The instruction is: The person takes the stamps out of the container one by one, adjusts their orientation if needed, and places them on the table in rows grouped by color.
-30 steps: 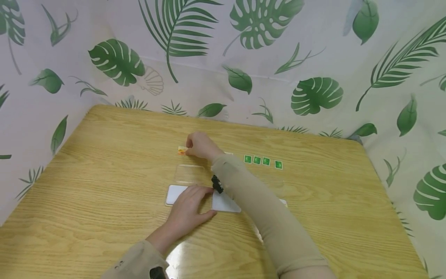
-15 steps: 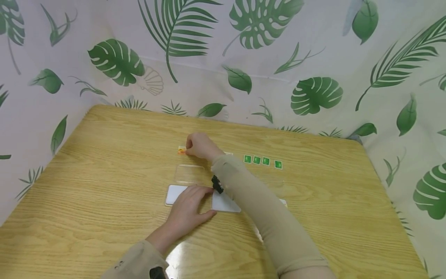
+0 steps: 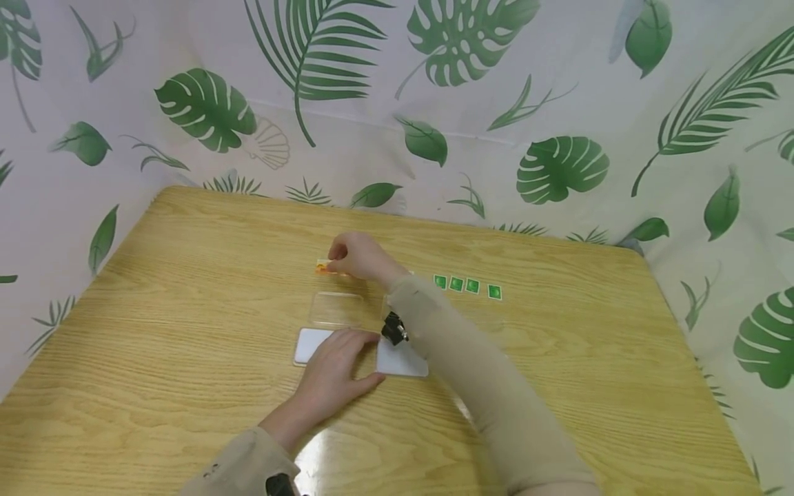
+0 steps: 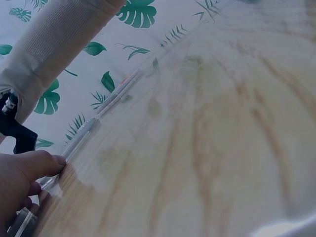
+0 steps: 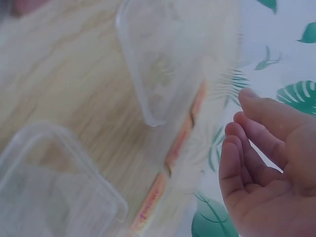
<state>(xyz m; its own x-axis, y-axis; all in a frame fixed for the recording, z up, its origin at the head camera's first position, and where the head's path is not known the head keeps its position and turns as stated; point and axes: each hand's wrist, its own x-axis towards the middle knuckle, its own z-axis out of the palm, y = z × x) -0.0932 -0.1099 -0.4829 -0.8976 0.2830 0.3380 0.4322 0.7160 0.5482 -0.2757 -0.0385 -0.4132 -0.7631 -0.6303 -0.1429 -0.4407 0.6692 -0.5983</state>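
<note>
Find orange cards (image 5: 180, 140) in a row on the far side of the bench (image 3: 186, 310), likely lined up for easy pickup. Note right hand (image 3: 362, 256) over these, fingers curled, seemingly holding nothing; left hand (image 3: 335, 362) nearer, fingers extended across white cases (image 3: 400, 359), probably for steadying.

A light wood-grain table (image 3: 186, 296) carries a row of four small green cards (image 3: 456, 284) toward its far edge, orange-printed pieces (image 3: 321, 267) left of them, a clear plastic rectangle (image 3: 337, 309) nearer, and white rectangular pieces (image 3: 402, 360) nearer still.
</note>
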